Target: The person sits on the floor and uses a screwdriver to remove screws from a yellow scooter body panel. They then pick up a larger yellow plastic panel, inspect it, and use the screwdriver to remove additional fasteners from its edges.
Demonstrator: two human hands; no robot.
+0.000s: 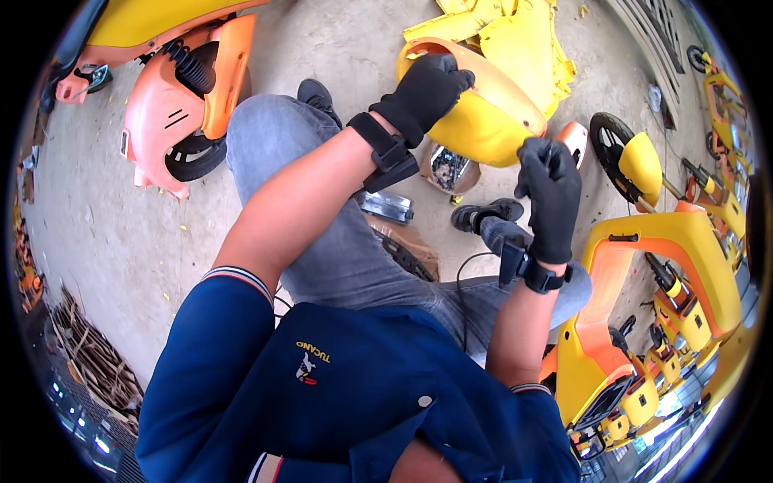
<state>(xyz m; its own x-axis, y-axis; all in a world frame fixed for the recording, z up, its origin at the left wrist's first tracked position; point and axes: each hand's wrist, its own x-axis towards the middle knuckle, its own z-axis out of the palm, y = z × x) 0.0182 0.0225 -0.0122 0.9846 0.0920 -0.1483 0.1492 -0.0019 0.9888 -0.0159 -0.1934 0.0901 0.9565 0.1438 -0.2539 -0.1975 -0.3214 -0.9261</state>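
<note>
My left hand [425,92], in a black glove, lies spread over the top of a rounded yellow scooter body panel [483,113] and holds it steady. My right hand [549,189], also gloved, is closed around a small dark tool at the panel's lower right edge; the tool's tip is hidden by the fingers. The panel rests in front of my knees, above my black shoes [487,214]. I sit with jeans-covered legs [322,209] spread on the concrete floor.
More yellow panels [515,32] lie behind the one held. An orange scooter front with a wheel [181,105] stands at upper left. Yellow-orange scooters [668,274] crowd the right side. A small tray of parts [448,169] and a dark box [388,207] lie between my legs.
</note>
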